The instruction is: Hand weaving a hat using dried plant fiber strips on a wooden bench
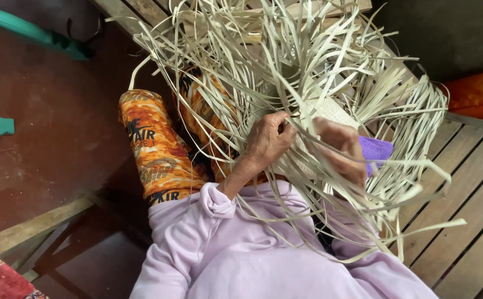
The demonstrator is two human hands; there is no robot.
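left hand (266, 141) pinches pale leaf strips (308, 61) at the woven mat piece (330, 111), fingers closed on them. right hand (344, 149) just beside it on the same mat, partly under strips, grip can't tell. mat lies over the lap above the wooden bench (463, 177), purple cloth (375, 148) touching its right edge.

A slatted wooden bench (463, 221) runs along the right, an orange cushion (479, 94) lies at its far end beside a dark wall, a purple cloth (375, 149) rests on the slats, and teal-painted furniture legs (31, 33) stand on the reddish floor (42, 138).
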